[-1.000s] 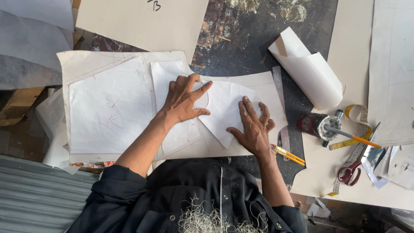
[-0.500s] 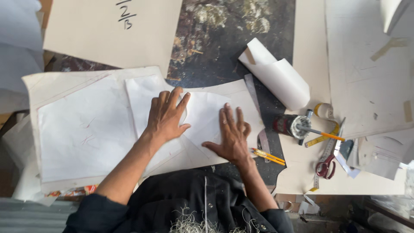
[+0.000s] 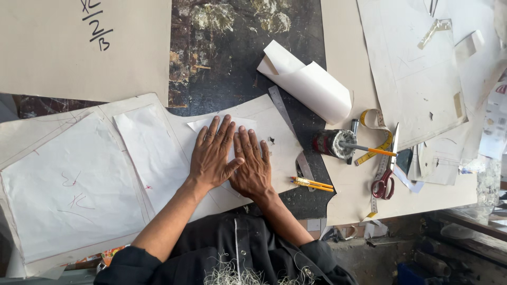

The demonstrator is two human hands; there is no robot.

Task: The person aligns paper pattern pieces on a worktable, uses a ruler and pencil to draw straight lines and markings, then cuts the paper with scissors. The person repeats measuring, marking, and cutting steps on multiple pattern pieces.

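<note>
my left hand [image 3: 214, 155] and right hand [image 3: 252, 164] lay open and flat, side by side with thumbs touching, gripping nothing but pressing a small white paper [image 3: 222, 126] onto the tan pattern card [image 3: 274, 134] so it stayed smooth. that paper sat mid-bench, right before me. pencils [image 3: 312, 183], ruler [image 3: 288, 124] and scissors [image 3: 385, 174] lay to my right, within reach.

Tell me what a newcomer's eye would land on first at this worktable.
First, the left hand and right hand, pressed flat side by side on a white paper piece at the table's near middle. Next, the rolled white paper lying on the dark tabletop beyond them, and the red-handled scissors to the right.
</note>
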